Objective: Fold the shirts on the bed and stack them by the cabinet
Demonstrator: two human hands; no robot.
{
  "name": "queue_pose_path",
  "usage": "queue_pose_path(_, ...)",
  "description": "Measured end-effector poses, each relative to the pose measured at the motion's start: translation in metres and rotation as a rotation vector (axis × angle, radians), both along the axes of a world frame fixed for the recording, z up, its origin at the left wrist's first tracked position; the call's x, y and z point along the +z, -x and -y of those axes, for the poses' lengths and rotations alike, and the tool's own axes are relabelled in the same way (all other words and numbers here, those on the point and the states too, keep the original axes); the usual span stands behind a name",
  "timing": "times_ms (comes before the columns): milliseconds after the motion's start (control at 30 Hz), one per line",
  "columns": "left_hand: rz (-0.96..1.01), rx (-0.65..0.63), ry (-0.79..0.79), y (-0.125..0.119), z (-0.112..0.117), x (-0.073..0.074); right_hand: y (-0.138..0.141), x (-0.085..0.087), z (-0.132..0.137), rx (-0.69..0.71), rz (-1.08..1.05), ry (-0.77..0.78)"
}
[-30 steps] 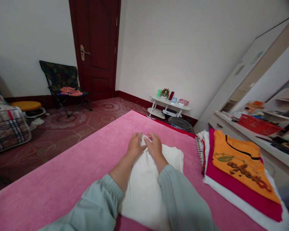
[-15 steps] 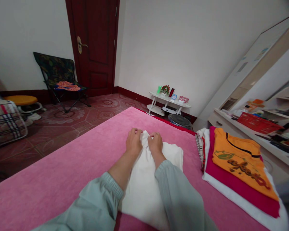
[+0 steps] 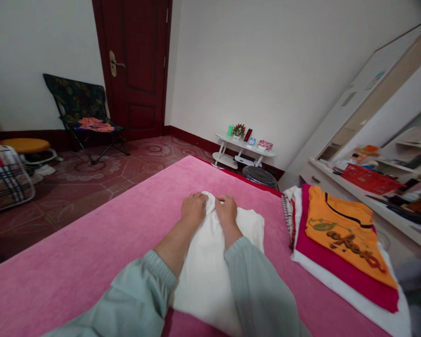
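A white garment (image 3: 203, 276) lies on the pink bed cover (image 3: 108, 238), partly hidden under my forearms. My left hand (image 3: 193, 209) grips its far edge, fingers curled over the bunched cloth. Just to the right, my right hand (image 3: 226, 209) pinches the same edge between thumb and fingers. Between the hands the cloth is gathered into small folds. Part of the garment spreads flat to the right of my right wrist. Its exact kind is hard to make out.
To the right lies a stack of folded clothes, an orange printed shirt (image 3: 344, 229) on top. Behind it, a cabinet holds a red basket (image 3: 370, 179). A low white stand (image 3: 245, 146), a camouflage folding chair (image 3: 80, 103) and a yellow stool (image 3: 24, 145) stand beyond the bed.
My left hand has shifted slightly, turning flatter over the cloth, and the gathered edge between the hands looks more rolled. The right hand keeps its pinch. The view has moved a little.
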State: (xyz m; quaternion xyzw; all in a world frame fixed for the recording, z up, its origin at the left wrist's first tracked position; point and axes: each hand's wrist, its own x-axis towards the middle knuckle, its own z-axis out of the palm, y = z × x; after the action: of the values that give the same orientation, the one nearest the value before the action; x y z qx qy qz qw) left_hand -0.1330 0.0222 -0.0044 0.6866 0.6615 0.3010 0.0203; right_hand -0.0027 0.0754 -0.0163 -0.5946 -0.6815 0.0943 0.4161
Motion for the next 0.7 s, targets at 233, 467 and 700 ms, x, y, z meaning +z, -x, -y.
queue_pose_path(233, 0.033, 0.018, 0.007, 0.000, -0.002, -0.002, 0.002, 0.002, 0.000, -0.061, 0.021, 0.000)
queue_pose_path(467, -0.018, 0.014, 0.028, -0.004, 0.001, 0.000, 0.000, -0.002, -0.003, -0.077, -0.022, 0.001)
queue_pose_path(700, 0.172, 0.022, 0.127, 0.000, -0.006, 0.004, -0.015, 0.007, 0.008, 0.021, -0.153, -0.064)
